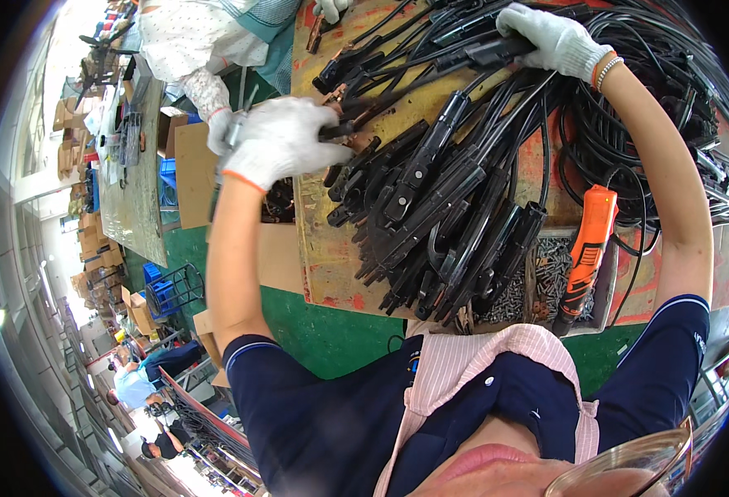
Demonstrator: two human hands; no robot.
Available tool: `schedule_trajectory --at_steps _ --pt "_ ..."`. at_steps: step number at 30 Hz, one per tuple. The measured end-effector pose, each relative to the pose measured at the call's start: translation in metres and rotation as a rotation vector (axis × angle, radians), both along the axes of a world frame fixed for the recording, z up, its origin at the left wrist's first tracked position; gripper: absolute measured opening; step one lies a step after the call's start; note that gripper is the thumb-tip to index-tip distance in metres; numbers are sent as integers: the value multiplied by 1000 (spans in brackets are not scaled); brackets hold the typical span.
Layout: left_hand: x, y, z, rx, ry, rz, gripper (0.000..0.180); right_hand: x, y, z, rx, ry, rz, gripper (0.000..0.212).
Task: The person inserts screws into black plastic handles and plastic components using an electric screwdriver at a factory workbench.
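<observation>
Head view: R grip (550, 41) clenched on a blk handle (484, 55), beyond & left of the orange power tool (592, 248); prob. to steady it w/ its far end angled twd L grip. L grip (286, 137), also beyond tool but farther left, is blurred, fingers curled by copper-colored bits (333, 96); can't tell if grasping or released. Blk clamp pile (430, 190) on surface (319, 261) just left of tool, prob. heaped there for easy reach; screw tray (600, 311) under/beside tool, likely kept near for the same reason. Coiled cables (584, 161) lie beyond tool, maybe bc too long to lay straight. Handle itself: matte blk, long, thicker at the gripped end, thinner twd L grip; far end unclear, blurred/hidden.
</observation>
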State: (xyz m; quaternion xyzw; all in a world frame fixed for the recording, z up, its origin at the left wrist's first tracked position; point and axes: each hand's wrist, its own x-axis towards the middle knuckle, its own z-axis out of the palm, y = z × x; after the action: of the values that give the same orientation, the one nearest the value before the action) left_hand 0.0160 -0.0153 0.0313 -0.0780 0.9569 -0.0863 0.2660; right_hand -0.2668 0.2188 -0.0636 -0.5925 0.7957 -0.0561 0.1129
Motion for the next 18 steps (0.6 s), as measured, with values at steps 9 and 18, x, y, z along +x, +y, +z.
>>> schedule_trajectory --at_steps 9,18 --pt "30 14 50 69 610 -194 20 67 -2 32 -411 -186 369 54" --pt "65 115 28 742 761 255 29 114 66 74 -484 139 388 58"
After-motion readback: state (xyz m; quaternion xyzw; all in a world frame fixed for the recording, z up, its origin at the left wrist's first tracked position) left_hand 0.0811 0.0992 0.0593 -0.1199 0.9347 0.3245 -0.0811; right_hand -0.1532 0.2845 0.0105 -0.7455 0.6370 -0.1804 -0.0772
